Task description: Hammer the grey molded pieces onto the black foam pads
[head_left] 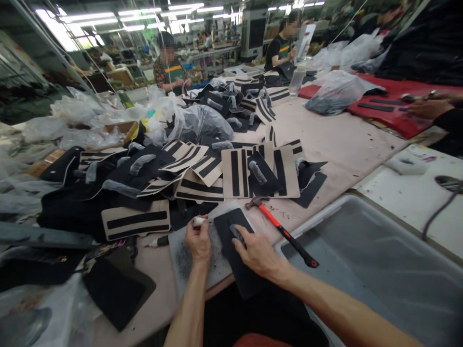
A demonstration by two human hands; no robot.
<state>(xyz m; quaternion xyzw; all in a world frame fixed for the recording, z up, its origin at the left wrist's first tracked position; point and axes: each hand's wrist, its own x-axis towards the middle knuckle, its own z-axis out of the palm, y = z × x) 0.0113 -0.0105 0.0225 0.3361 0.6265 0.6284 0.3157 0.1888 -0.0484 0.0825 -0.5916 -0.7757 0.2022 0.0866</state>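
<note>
My left hand (199, 243) pinches a small white cylinder (198, 221), whose kind I cannot make out, above a grey, dark-speckled board (181, 262). To its right, a black panel (231, 220) lies partly on the board and reaches past the table edge toward my lap. My right hand (257, 253) is at this panel, thumb and fingers closed around its plastic-wrapped handle (237, 234). A claw hammer (275, 221) with a red and black grip rests beyond my right hand, its grip end over a bin. Left of the board lies a dark marker-like stick (159, 241) with a white tip.
Black panels with wrapped handles (142, 164) and beige panels with black strips (235, 168) are heaped ahead. A grey plastic bin (347, 205) stands at right. Clear bags (202, 120) lie at left. Another person's hand (427, 106) works over red cloth (405, 118); two people sit across the table.
</note>
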